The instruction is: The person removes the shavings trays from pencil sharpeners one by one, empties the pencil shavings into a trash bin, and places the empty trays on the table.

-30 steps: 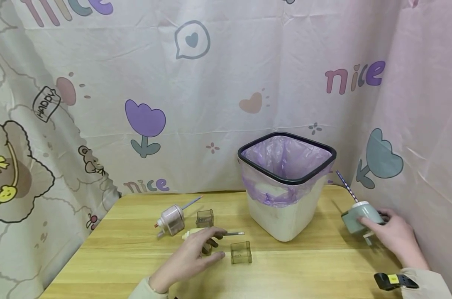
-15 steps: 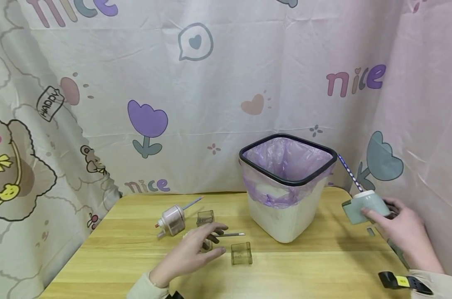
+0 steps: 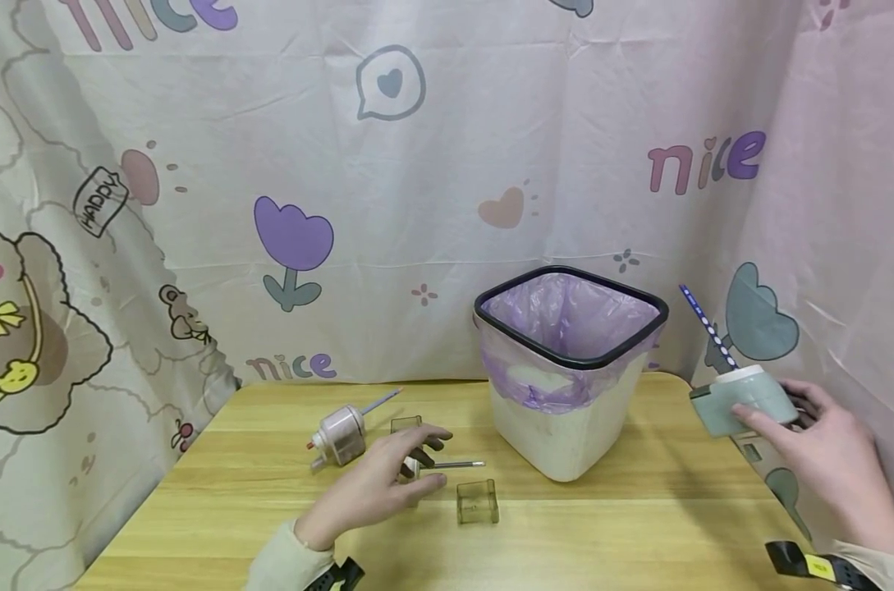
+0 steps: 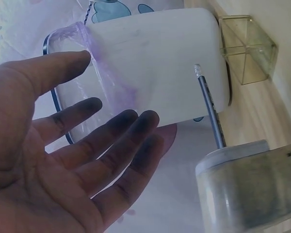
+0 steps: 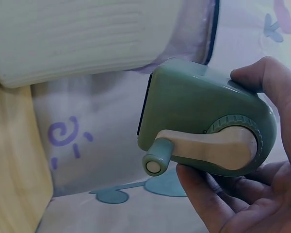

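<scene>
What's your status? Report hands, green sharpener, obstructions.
Right hand grips green sharpener, blue-patterned pencil sticking out. Left hand holds nothing. Possible obstruction: lined bin between hands, farther back.

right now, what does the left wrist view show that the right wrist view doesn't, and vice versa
Only left wrist: the left hand, a dark pencil sticking out of a grey-topped sharpener, and a see-through box.
Only right wrist: the right hand and the crank of the green sharpener it holds.
Both: the white bin, its purple liner, the wooden table and printed curtain.
</scene>
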The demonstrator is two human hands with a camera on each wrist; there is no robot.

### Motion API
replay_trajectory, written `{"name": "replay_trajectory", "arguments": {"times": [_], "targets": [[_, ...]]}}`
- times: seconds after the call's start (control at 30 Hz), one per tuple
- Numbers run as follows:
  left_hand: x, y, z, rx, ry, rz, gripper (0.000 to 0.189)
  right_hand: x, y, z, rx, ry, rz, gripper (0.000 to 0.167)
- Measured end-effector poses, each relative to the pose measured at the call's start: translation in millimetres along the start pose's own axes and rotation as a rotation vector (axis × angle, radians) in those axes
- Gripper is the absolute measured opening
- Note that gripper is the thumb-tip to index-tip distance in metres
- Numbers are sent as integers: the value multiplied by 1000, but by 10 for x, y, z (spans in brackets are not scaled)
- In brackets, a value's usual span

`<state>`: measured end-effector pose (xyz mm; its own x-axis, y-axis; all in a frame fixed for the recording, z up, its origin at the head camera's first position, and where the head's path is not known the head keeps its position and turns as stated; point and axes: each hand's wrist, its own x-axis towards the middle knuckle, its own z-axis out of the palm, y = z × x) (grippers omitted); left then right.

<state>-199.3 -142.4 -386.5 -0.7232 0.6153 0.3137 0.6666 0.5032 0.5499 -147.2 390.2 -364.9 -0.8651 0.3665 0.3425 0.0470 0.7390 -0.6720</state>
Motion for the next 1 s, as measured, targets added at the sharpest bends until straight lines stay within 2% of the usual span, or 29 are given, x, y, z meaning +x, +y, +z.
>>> {"name": "replay_trajectory", "arguments": {"times": [0.2,0.33,0.43,0.6,0.77,1.0], "targets": [[75,34,-39,26,4,18,46,-77,-73,-75,35,44,-43,77],[122,78,-55,25,-9,8,48,-112,-114,-105,73,58,-41,58],[156,98,-60,24,-17,16,49,-132,-138,-124,94,49,-46,50],[217,106,-56,9,-32,30,47,-169,-212,-139,72,30,-75,53],[260,121,-44,-9,-48,25,47,-229,-326,-138,62,-28,-95,62],[296,173,-25,-13,-55,19,46,-325,-471,-109,136,-84,-152,66]]}}
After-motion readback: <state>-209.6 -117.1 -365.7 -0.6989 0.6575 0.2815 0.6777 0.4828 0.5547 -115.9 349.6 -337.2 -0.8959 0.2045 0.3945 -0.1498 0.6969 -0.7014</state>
